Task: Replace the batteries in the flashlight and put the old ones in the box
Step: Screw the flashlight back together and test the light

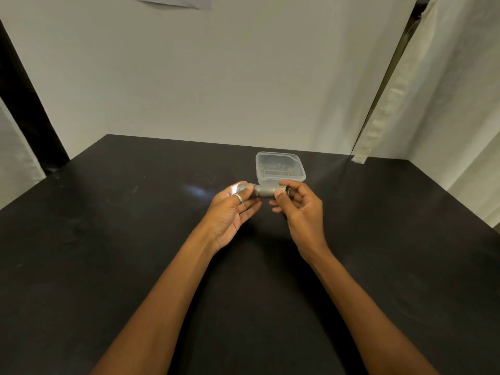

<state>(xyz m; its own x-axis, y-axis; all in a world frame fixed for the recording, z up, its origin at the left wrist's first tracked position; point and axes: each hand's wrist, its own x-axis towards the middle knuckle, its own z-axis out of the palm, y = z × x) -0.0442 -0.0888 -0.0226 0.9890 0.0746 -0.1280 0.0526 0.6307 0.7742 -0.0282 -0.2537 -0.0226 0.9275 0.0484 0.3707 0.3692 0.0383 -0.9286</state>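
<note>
Both hands are up over the table (pixel 108 266), and between them sits the flashlight (pixel 263 191), a short grey cylinder held level, lying left to right, clear of the tabletop. The left hand (pixel 230 212) has the head end: thumb over the top, fingers curled beneath, closed round the barrel. There's a ring (pixel 238 198) on one of those fingers. The right hand (pixel 303 209) takes the tail end, thumb and fingertips pinched on it, the other fingers loosely curled below.

And the lamp is lit. A bright glare shows at the left hand's fingertips, and a pale patch of light (pixel 196 191) falls on the dark table at nine o'clock from the flashlight, just beside it.

At twelve o'clock from the hands, just behind the flashlight, stands the box (pixel 280 169), a clear plastic tub, open on top, resting on the table. Something small and dull lies in its far half, possibly batteries, though the view is too blurred to be sure.

Behind the table rises a pale wall (pixel 216 77), with a strip of tape (pixel 359 158) at the back edge at about one o'clock from the box.
</note>
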